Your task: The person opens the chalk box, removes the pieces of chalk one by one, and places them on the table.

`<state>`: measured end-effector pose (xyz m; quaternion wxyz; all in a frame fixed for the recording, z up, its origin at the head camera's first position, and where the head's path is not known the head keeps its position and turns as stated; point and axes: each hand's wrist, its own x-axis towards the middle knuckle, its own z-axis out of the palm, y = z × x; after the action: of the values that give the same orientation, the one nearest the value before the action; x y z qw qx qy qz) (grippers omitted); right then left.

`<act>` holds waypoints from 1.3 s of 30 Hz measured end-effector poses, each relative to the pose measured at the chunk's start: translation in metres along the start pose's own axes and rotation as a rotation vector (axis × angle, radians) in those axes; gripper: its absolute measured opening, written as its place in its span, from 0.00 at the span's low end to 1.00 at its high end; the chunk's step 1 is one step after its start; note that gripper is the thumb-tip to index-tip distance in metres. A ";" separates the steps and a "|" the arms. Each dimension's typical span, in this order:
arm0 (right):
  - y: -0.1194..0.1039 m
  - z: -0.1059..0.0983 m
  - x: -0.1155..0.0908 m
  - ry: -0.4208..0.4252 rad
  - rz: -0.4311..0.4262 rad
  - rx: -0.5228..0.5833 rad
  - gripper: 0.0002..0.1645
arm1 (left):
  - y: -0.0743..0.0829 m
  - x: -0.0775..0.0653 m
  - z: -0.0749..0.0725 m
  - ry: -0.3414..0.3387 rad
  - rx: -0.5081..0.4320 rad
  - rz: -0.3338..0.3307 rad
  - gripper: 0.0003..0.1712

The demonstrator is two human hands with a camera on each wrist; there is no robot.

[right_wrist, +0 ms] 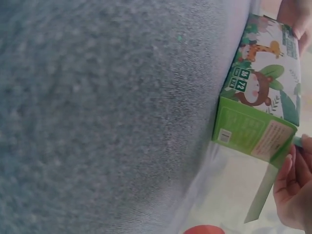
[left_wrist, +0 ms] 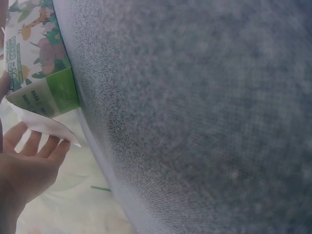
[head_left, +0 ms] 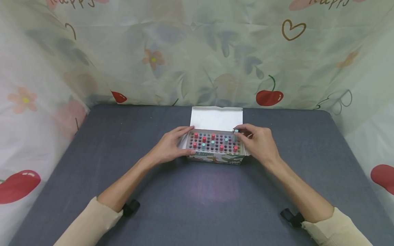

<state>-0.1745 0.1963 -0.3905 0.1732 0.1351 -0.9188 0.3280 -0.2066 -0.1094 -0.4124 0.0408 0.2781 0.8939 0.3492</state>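
An open cardboard box (head_left: 215,158) with a printed animal pattern stands on the table, its white lid (head_left: 216,118) raised at the back. Inside is a tray of round holes, some filled with small sticks capped in red (head_left: 204,139) or light blue (head_left: 226,140). My left hand (head_left: 170,145) holds the box's left end, thumb at the front corner and fingers toward the back; in the left wrist view the fingers lie behind a white side flap (left_wrist: 44,126). At the tray's back right, my right hand (head_left: 260,141) pinches a light-blue-capped stick (head_left: 236,132) upright; its lower end is unclear.
A dark grey cloth-covered table (head_left: 209,205) surrounds the box. Patterned curtains (head_left: 191,61) hang behind it and at both sides. On the right end of the box a green flap (right_wrist: 261,195) sticks out, below the right hand.
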 end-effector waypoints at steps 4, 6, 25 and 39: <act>-0.001 -0.004 0.001 0.035 -0.024 0.027 0.09 | 0.000 0.000 0.000 0.002 -0.007 -0.002 0.47; -0.001 -0.005 0.002 0.048 -0.029 0.051 0.09 | 0.000 0.000 0.000 0.002 -0.007 -0.002 0.47; -0.017 -0.020 0.000 0.095 -0.092 0.271 0.12 | -0.001 0.002 -0.001 -0.016 -0.001 -0.016 0.48; -0.069 -0.036 -0.012 -0.034 0.005 0.417 0.11 | 0.000 0.000 -0.001 -0.003 -0.006 -0.019 0.49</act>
<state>-0.1304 0.1698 -0.3311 0.1251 0.1710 -0.8341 0.5094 -0.2067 -0.1098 -0.4119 0.0462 0.2700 0.8953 0.3512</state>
